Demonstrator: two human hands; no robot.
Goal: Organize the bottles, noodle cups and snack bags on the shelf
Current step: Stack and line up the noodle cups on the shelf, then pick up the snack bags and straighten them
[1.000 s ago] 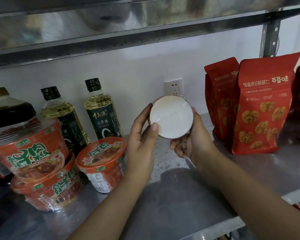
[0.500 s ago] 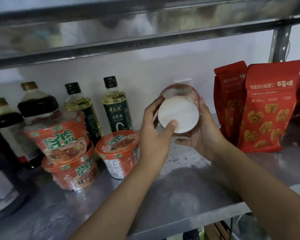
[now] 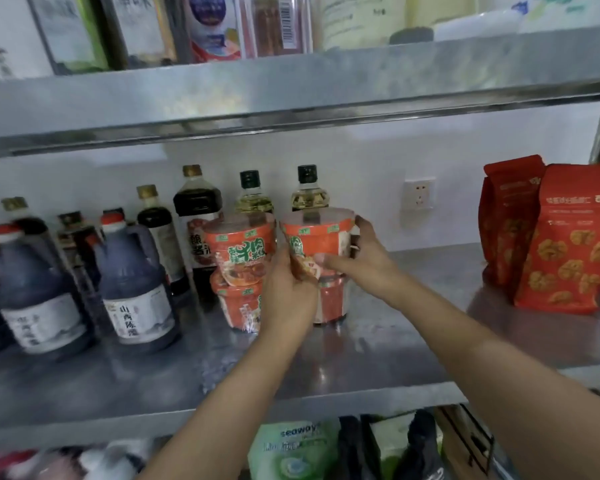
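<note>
I hold an orange noodle cup (image 3: 321,237) upright between both hands, on top of another noodle cup (image 3: 331,301) that stands on the steel shelf (image 3: 361,348). My left hand (image 3: 288,289) grips its left side and my right hand (image 3: 364,258) wraps its right side. Just to the left stands a stack of two noodle cups (image 3: 241,268). Behind them are two oil bottles (image 3: 307,192) and dark sauce bottles (image 3: 196,209). Two red snack bags (image 3: 565,240) stand at the right.
Big dark vinegar jugs (image 3: 132,282) fill the shelf's left part. A wall socket (image 3: 419,197) sits on the back wall. The upper shelf (image 3: 291,84) hangs close above. Packages (image 3: 291,452) lie on the shelf below. Bare steel lies between the cups and the snack bags.
The cup was tipped with its white bottom toward me; now it stands upright on the single cup at the left. Both hands moved left with it, and the view pulled back.
</note>
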